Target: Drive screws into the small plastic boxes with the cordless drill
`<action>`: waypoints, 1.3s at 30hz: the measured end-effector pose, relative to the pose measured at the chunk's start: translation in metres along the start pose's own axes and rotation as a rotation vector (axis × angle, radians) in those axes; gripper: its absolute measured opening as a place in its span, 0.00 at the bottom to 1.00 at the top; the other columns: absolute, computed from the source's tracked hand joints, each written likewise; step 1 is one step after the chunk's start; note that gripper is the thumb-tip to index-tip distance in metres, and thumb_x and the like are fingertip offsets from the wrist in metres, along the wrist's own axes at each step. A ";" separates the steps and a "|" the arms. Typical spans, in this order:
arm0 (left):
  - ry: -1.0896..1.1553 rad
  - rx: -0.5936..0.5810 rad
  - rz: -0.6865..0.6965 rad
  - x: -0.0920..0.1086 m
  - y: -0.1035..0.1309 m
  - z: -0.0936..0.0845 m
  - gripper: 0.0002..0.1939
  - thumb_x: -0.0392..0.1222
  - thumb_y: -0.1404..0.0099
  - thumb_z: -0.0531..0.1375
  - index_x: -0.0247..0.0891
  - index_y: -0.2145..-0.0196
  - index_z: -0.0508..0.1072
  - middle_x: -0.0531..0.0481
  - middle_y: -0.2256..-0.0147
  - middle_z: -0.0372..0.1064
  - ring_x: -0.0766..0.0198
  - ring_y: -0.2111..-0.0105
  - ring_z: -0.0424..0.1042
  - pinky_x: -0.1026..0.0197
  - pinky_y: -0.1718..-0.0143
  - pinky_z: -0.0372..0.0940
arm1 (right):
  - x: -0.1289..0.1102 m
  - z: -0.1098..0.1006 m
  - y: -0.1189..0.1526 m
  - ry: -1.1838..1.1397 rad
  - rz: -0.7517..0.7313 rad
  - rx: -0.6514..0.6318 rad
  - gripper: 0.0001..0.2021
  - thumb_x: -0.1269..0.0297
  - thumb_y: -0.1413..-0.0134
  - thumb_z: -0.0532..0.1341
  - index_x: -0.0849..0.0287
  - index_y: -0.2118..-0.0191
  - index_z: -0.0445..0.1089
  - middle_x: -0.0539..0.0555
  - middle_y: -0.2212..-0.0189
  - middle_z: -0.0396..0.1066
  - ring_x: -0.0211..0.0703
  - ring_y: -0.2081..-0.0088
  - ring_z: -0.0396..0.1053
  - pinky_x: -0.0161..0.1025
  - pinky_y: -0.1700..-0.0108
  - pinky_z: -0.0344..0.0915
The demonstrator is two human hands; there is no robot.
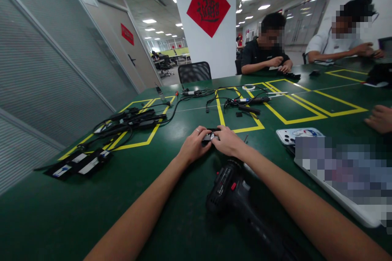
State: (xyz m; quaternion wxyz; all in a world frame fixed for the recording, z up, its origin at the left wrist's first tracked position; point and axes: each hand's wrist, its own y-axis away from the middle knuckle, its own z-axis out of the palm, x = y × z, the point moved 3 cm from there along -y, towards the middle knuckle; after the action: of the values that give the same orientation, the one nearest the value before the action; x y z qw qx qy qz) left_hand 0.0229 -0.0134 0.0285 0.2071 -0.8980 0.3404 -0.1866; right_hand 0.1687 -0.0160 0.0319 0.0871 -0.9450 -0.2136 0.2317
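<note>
— What's in hand over there?

— A small dark part (210, 134), pinched between the left hand (192, 146) and right hand (228, 142), low over the green desk (92, 212). Both sets of fingers are closed on it.

— Which stage, you think?

— Fitting or fiddling, I'd guess. The black power driver (232, 195) lies untouched just beside the right forearm; a steady grip comes first.

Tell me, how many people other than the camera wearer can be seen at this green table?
3. One in a black shirt sits at the far side, one in a white shirt at the far right, and only a hand shows at the right edge. More may be hidden.
</note>
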 end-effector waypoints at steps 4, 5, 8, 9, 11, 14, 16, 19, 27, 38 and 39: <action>-0.001 0.019 -0.020 0.002 -0.001 0.001 0.16 0.40 0.41 0.55 0.40 0.53 0.64 0.45 0.56 0.60 0.60 0.57 0.65 0.57 0.55 0.64 | 0.001 0.004 -0.009 -0.169 0.088 0.012 0.13 0.61 0.42 0.56 0.61 0.54 0.66 0.56 0.53 0.66 0.46 0.53 0.65 0.50 0.52 0.62; 0.001 0.025 -0.028 0.002 -0.001 0.002 0.16 0.41 0.40 0.55 0.40 0.53 0.64 0.45 0.56 0.60 0.60 0.57 0.65 0.57 0.55 0.64 | 0.003 0.004 -0.011 -0.218 0.117 0.016 0.13 0.61 0.43 0.56 0.61 0.55 0.66 0.56 0.54 0.66 0.45 0.54 0.65 0.50 0.53 0.62; 0.016 0.034 -0.042 0.000 0.001 0.002 0.20 0.44 0.41 0.57 0.41 0.51 0.62 0.45 0.55 0.60 0.59 0.56 0.64 0.56 0.55 0.64 | 0.014 0.004 -0.017 -0.382 0.233 0.041 0.12 0.61 0.43 0.56 0.61 0.55 0.66 0.55 0.55 0.67 0.44 0.56 0.67 0.47 0.55 0.64; 0.022 0.040 -0.044 -0.002 0.001 0.002 0.22 0.44 0.42 0.58 0.41 0.50 0.62 0.44 0.54 0.60 0.58 0.55 0.64 0.55 0.54 0.64 | 0.020 0.002 -0.018 -0.443 0.277 0.055 0.12 0.61 0.42 0.56 0.61 0.55 0.66 0.55 0.55 0.67 0.44 0.57 0.67 0.47 0.56 0.65; 0.030 0.062 -0.048 -0.007 0.001 0.000 0.24 0.44 0.44 0.60 0.41 0.50 0.62 0.44 0.53 0.59 0.56 0.52 0.62 0.52 0.51 0.62 | 0.031 -0.003 -0.017 -0.580 0.358 0.084 0.13 0.61 0.42 0.56 0.61 0.55 0.66 0.55 0.55 0.67 0.44 0.57 0.67 0.46 0.57 0.65; 0.055 0.082 -0.060 -0.015 0.002 0.000 0.23 0.45 0.44 0.61 0.41 0.51 0.63 0.44 0.49 0.57 0.55 0.48 0.59 0.49 0.46 0.57 | 0.042 -0.011 -0.012 -0.818 0.412 0.084 0.14 0.61 0.42 0.56 0.62 0.53 0.64 0.55 0.56 0.67 0.43 0.59 0.68 0.45 0.59 0.67; 0.093 0.050 -0.058 -0.020 0.002 0.003 0.23 0.45 0.44 0.60 0.41 0.51 0.63 0.44 0.48 0.56 0.55 0.47 0.58 0.49 0.45 0.56 | 0.043 -0.016 -0.007 -0.971 0.412 0.056 0.14 0.61 0.41 0.55 0.62 0.53 0.64 0.55 0.57 0.67 0.41 0.60 0.69 0.44 0.60 0.67; 0.150 -0.011 -0.041 -0.025 0.002 0.009 0.21 0.42 0.43 0.59 0.42 0.52 0.64 0.46 0.47 0.57 0.57 0.48 0.59 0.50 0.45 0.57 | 0.040 -0.019 0.000 -1.133 0.393 0.004 0.14 0.61 0.41 0.55 0.62 0.52 0.64 0.55 0.58 0.68 0.41 0.61 0.69 0.44 0.61 0.68; 0.251 -0.013 -0.055 -0.026 0.001 0.009 0.14 0.36 0.40 0.55 0.39 0.55 0.67 0.45 0.51 0.61 0.60 0.50 0.62 0.52 0.46 0.58 | 0.043 -0.015 -0.004 -1.036 0.357 -0.015 0.14 0.60 0.41 0.55 0.62 0.53 0.64 0.55 0.58 0.67 0.40 0.62 0.69 0.43 0.62 0.68; 0.560 -0.018 -0.217 -0.025 -0.001 0.009 0.15 0.46 0.40 0.56 0.36 0.58 0.68 0.46 0.58 0.66 0.61 0.58 0.66 0.56 0.55 0.64 | 0.017 -0.004 0.004 -0.383 0.075 0.028 0.13 0.61 0.44 0.58 0.61 0.55 0.66 0.54 0.58 0.68 0.43 0.58 0.68 0.47 0.56 0.65; 0.581 -0.041 -0.209 -0.024 -0.001 0.011 0.15 0.46 0.42 0.57 0.36 0.58 0.68 0.46 0.58 0.65 0.61 0.58 0.66 0.57 0.55 0.64 | 0.017 -0.004 0.003 -0.356 0.065 0.028 0.12 0.61 0.43 0.57 0.62 0.56 0.66 0.54 0.59 0.68 0.43 0.59 0.68 0.47 0.57 0.65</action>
State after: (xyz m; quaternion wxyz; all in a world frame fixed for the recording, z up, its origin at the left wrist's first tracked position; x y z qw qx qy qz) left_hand 0.0120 0.0068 0.0154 0.0628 -0.8412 0.2949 -0.4489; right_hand 0.1849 -0.0116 0.0276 0.0533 -0.8942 -0.1916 0.4010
